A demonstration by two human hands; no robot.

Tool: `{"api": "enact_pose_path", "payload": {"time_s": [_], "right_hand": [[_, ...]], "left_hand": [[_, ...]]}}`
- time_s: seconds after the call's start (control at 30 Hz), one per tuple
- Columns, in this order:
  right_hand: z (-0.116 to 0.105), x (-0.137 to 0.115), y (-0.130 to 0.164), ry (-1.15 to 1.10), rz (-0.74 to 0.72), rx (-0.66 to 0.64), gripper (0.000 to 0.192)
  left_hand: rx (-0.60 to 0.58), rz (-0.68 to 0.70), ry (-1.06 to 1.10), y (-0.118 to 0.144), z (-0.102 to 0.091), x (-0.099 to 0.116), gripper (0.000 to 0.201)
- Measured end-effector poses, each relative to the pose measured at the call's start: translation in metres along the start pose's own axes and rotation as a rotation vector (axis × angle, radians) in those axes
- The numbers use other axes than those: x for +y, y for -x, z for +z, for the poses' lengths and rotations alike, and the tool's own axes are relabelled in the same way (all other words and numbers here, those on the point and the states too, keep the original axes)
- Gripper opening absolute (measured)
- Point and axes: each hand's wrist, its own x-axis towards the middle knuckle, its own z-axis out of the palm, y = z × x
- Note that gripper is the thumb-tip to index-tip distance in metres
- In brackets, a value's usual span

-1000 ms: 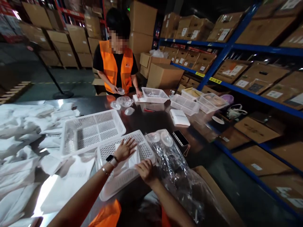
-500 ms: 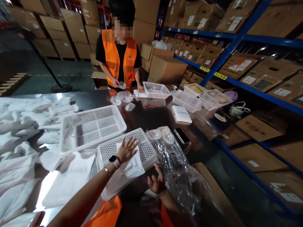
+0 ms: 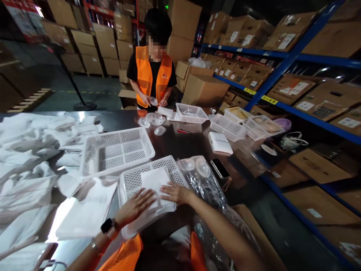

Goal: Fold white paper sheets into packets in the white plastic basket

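Observation:
My left hand (image 3: 137, 206) lies flat, fingers outstretched, on the near left part of a white packet (image 3: 155, 177). With its fingers stretched out too, my right hand (image 3: 178, 193) rests on the packet's near right side. Under the packet is an upturned white plastic basket (image 3: 128, 184) with a perforated base, which serves as a raised surface. Parts of the packet are hidden below my fingers, and what it contains cannot be seen.
An upright white basket (image 3: 118, 152) stands beyond my left hand, with white bags (image 3: 31, 165) heaped further left. Clear plastic wrapping (image 3: 194, 184) and a phone (image 3: 220, 168) lie at right. Across the table, a person in an orange vest (image 3: 154, 77) handles a clear cup.
My right hand has come up from beside the basket onto the packet. My left hand has moved nearer to me, and the packet now lies flatter. The view has shifted slightly.

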Motion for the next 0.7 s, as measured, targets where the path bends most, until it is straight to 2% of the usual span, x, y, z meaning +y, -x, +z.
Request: {"api": "enact_pose_path", "payload": {"time_s": [0.13, 0.3, 0.43, 0.57, 0.7], "right_hand": [[0.001, -0.001, 0.008, -0.205, 0.114, 0.024, 0.054], [-0.002, -0.011, 0.011, -0.599, 0.34, 0.264, 0.051], [-0.011, -0.021, 0.005, -0.74, 0.489, 0.408, 0.046], [-0.042, -0.03, -0.01, -0.765, 0.621, 0.446, 0.039], [-0.104, -0.033, -0.037, -0.599, 0.74, 0.296, 0.039]], "left_hand": [[0.051, 0.028, 0.01, -0.012, 0.005, 0.009, 0.045], [0.07, -0.015, 0.031, -0.021, 0.006, 0.009, 0.047], [0.066, -0.108, 0.02, -0.025, 0.012, 0.013, 0.049], [0.122, -0.216, 0.026, -0.032, 0.019, 0.016, 0.05], [0.296, -0.407, 0.202, -0.036, 0.03, 0.018, 0.059]]}}
